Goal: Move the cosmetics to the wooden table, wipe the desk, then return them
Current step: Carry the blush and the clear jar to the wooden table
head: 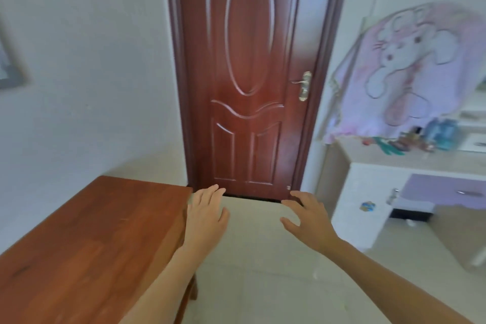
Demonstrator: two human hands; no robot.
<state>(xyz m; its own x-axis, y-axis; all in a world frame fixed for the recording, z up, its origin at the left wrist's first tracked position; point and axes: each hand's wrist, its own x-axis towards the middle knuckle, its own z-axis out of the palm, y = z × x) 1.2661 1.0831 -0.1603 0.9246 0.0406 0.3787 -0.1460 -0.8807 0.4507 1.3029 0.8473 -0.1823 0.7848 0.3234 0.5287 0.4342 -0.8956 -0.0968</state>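
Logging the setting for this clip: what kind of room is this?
Most likely a home bedroom: a closed panelled wooden door, a white and lilac desk carrying blurred cosmetics, and a cartoon-animal cloth hanging behind it.

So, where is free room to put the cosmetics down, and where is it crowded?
The wooden table top shows bare from the wall side to its edge by the left hand. The desk is crowded at the back, where the cosmetics cluster below the hanging cloth; only its front strip looks bare.
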